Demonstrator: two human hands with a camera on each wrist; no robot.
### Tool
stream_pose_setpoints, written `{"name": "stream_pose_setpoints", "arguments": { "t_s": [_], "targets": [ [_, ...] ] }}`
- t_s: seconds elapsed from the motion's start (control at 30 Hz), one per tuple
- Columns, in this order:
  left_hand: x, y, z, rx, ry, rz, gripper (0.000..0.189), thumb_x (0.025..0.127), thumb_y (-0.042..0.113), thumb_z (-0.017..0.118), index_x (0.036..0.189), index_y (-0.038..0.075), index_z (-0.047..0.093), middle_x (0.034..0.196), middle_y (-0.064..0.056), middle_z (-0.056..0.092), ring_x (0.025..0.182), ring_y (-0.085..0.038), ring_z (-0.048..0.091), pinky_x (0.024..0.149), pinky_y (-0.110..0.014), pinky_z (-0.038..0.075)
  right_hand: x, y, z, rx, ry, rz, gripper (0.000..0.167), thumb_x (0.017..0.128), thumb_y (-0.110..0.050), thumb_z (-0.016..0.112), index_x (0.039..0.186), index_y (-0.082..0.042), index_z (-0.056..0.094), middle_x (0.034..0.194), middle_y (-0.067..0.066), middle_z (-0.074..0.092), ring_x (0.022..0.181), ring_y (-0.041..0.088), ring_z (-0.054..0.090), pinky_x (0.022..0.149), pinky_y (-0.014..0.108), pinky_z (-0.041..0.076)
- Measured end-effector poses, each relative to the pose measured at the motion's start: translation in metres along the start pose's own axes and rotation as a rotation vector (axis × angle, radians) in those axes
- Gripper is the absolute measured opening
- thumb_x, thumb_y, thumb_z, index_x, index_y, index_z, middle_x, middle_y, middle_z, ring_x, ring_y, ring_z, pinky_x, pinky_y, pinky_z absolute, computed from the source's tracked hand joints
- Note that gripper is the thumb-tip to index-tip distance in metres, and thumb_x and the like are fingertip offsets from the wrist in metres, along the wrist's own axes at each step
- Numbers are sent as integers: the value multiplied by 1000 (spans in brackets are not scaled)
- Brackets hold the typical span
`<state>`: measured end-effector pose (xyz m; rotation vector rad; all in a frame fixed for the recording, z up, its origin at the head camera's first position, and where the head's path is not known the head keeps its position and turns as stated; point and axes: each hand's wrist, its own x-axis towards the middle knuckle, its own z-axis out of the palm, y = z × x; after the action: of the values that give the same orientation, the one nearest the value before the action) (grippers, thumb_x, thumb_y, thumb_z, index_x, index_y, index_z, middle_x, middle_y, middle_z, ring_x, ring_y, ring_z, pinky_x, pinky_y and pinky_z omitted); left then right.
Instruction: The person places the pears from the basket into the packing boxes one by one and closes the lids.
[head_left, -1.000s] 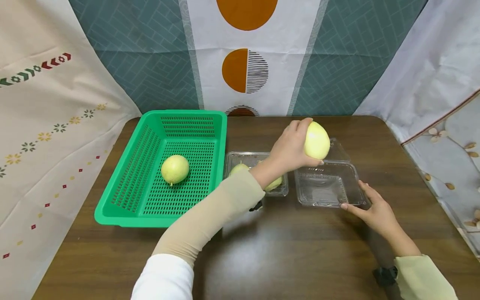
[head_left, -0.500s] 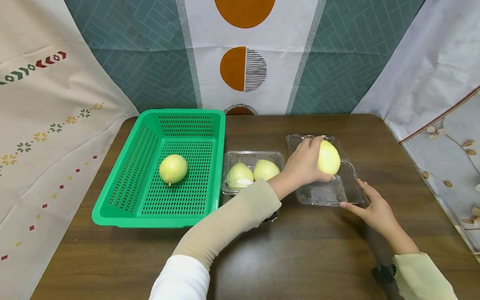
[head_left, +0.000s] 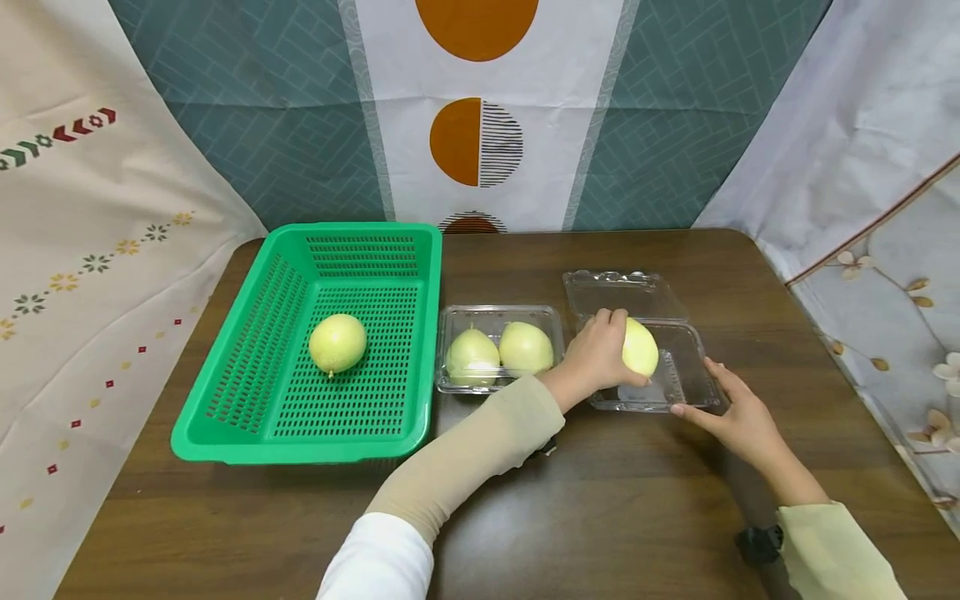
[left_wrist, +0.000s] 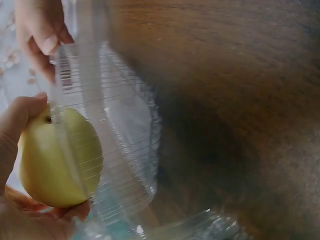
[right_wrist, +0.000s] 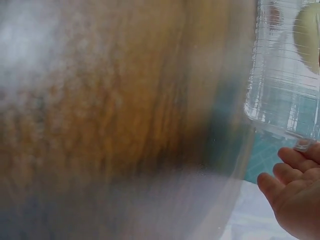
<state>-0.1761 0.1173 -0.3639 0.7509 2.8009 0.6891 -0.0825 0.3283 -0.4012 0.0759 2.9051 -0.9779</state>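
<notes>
My left hand (head_left: 600,354) grips a yellow-green pear (head_left: 640,348) at the left part of a clear plastic clamshell box (head_left: 693,367). In the left wrist view the pear (left_wrist: 60,160) sits between thumb and fingers, its lower part behind the ribbed box wall. The box's hinged lid (head_left: 626,293) lies back, away from me. My right hand (head_left: 742,417) holds the box's near right corner, thumb at the front edge and fingers along the right side. In the right wrist view, fingertips of that hand (right_wrist: 300,190) are right at the rim.
A second clear box (head_left: 498,315) with two pears (head_left: 472,357) stands left of my left hand. Farther left is a green slotted basket (head_left: 187,437) holding one pear (head_left: 337,343). The brown wooden table (head_left: 585,517) ends at hanging cloths at the back and sides.
My left hand has lowered the pear from above the open box down into its left part. The right hand keeps its hold on the corner. The view has shifted slightly.
</notes>
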Motion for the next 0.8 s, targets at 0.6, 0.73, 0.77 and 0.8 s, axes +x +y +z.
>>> {"name": "stream_pose_setpoints", "arguments": {
  "t_s": [0.6, 0.73, 0.77, 0.8],
  "targets": [
    [3, 0, 20, 220, -30, 46, 93, 63, 54, 82, 135, 9, 45, 122, -3, 48, 100, -13, 56, 62, -19, 51, 0, -1, 0, -13, 21, 4, 96, 80, -34, 76, 149, 3, 21, 145, 39, 23, 128, 59, 28, 95, 71, 28],
    [3, -1, 23, 235, -43, 31, 88, 61, 56, 82, 130, 11, 48, 115, -1, 49, 96, -11, 57, 61, -20, 51, 0, -1, 1, -8, 16, 5, 96, 80, -35, 75, 149, 3, 20, 146, 39, 22, 128, 59, 27, 95, 71, 28],
    [4, -1, 23, 240, -44, 25, 88, 61, 57, 82, 129, 12, 49, 115, -1, 49, 95, -11, 57, 60, -21, 51, 0, -1, 1, -8, 15, 5, 96, 80, -35, 75, 149, 3, 20, 146, 39, 22, 128, 60, 27, 95, 71, 28],
    [4, -2, 24, 242, -43, 21, 88, 60, 57, 82, 129, 13, 49, 114, 0, 49, 94, -11, 57, 60, -21, 50, 0, 0, 1, -9, 15, 4, 96, 81, -35, 75, 149, 3, 20, 146, 39, 22, 128, 60, 27, 95, 71, 28]
  ]
}}
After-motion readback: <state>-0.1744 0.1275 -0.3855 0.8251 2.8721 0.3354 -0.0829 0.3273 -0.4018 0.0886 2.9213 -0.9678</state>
